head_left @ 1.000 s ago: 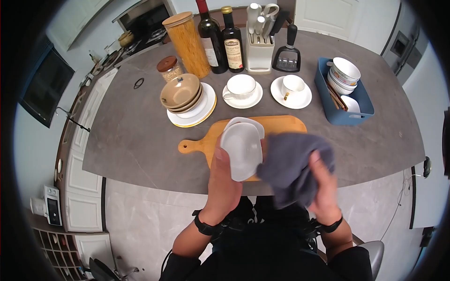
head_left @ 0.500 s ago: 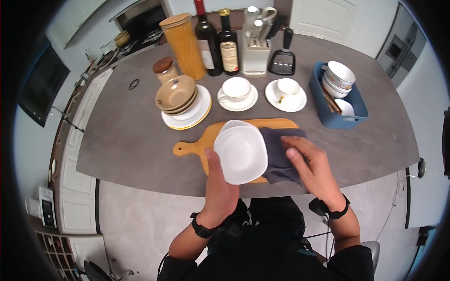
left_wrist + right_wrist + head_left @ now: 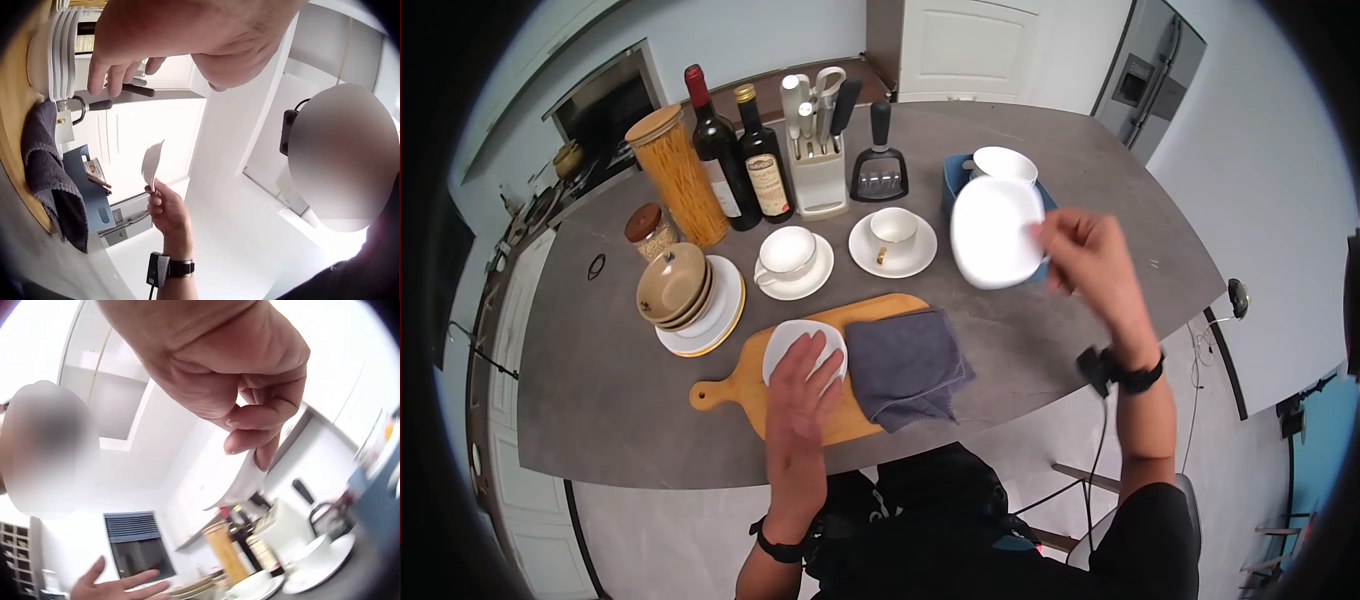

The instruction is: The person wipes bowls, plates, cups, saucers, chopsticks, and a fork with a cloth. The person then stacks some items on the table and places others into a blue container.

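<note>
My right hand (image 3: 1095, 260) pinches a white bowl (image 3: 997, 235) by its rim, holding it raised and tilted in front of the blue basket (image 3: 952, 185). In the right wrist view, my thumb and fingers close on the bowl's edge. My left hand (image 3: 796, 405), fingers extended, is over a stack of white bowls (image 3: 782, 343) on the wooden cutting board (image 3: 745, 382). The left wrist view shows that stack (image 3: 55, 59) from the side, several bowls nested. Beside it on the board lies a folded grey cloth (image 3: 905, 365), overhanging the board's edge.
A cup on a saucer (image 3: 812, 280) and another cup (image 3: 893, 231) on its saucer stand behind the board. Brown bowls (image 3: 668, 285) sit on plates at left. Bottles (image 3: 762, 165), a pasta jar (image 3: 680, 180) and a knife block (image 3: 820, 185) line the back. White bowls (image 3: 1005, 162) fill the basket.
The right hand has released the cloth onto the board, then moved right with a white bowl that the left hand held before. The left hand now hovers over the stack. The view has turned right.
</note>
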Action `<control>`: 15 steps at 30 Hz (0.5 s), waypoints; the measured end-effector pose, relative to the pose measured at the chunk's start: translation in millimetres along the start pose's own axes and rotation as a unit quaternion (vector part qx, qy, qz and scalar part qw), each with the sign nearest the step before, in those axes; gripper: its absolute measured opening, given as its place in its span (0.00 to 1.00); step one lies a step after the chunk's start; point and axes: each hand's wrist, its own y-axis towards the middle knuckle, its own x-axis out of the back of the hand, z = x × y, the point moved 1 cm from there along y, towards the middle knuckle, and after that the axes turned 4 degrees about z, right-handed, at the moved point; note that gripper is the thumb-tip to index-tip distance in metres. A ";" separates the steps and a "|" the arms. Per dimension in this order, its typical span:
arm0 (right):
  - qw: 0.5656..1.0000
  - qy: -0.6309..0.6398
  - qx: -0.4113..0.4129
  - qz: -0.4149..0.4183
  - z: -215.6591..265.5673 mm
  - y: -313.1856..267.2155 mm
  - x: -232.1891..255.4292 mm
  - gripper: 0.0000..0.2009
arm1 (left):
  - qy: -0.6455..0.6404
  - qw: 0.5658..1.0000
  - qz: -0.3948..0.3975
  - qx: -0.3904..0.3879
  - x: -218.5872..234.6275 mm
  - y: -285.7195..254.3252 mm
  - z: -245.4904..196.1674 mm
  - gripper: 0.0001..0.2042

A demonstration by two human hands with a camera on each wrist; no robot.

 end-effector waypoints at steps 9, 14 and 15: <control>0.924 -0.377 -0.063 0.012 -77.0 111.1 71.5 0.09 | 0.020 1.000 -0.008 -0.010 3.6 -6.6 2.7 0.32; 0.879 -0.440 -0.167 0.080 -97.9 132.4 55.4 0.08 | 0.029 0.999 -0.034 -0.009 6.9 -10.7 2.6 0.31; 0.879 -0.439 -0.167 0.080 -101.3 134.4 54.2 0.08 | 0.031 0.999 -0.033 -0.009 7.7 -10.9 1.8 0.31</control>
